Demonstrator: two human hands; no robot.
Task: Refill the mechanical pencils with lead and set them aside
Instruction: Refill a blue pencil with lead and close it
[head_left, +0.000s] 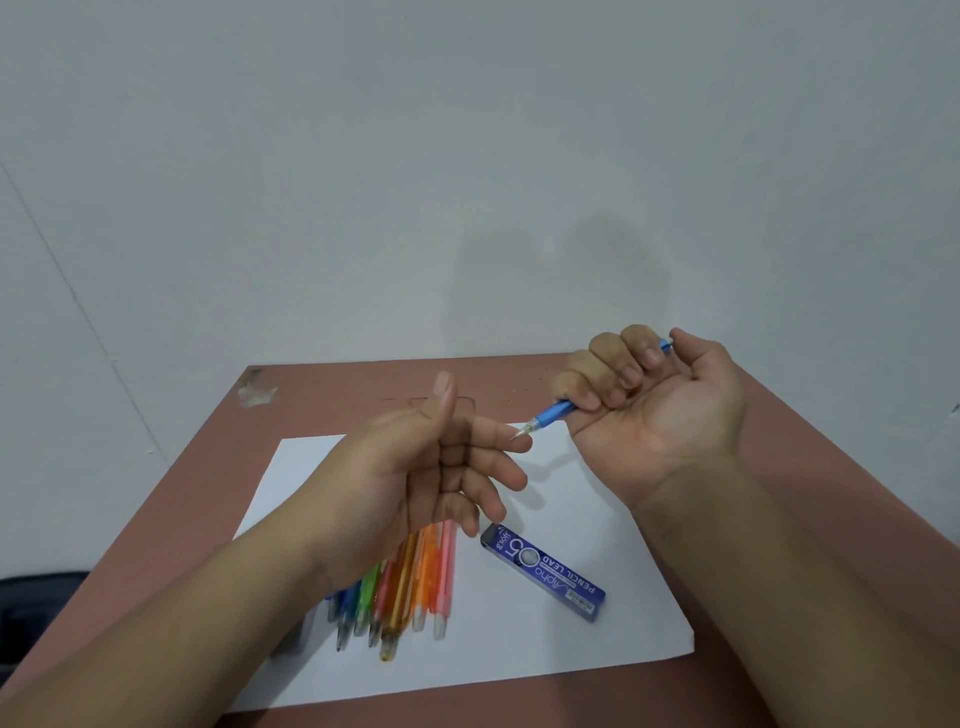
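Note:
My right hand grips a blue mechanical pencil in its fist, thumb at the top end, tip pointing left. The pencil's tip touches the index fingertip of my left hand, which is held up above the paper with thumb raised and fingers loosely extended. Several coloured mechanical pencils lie side by side on the white paper under my left wrist, tips toward me. A blue pencil lead case lies on the paper to their right.
The paper lies on a reddish-brown table against a white wall. A dark object sits off the table's left edge. A grey item is partly hidden beneath my left forearm.

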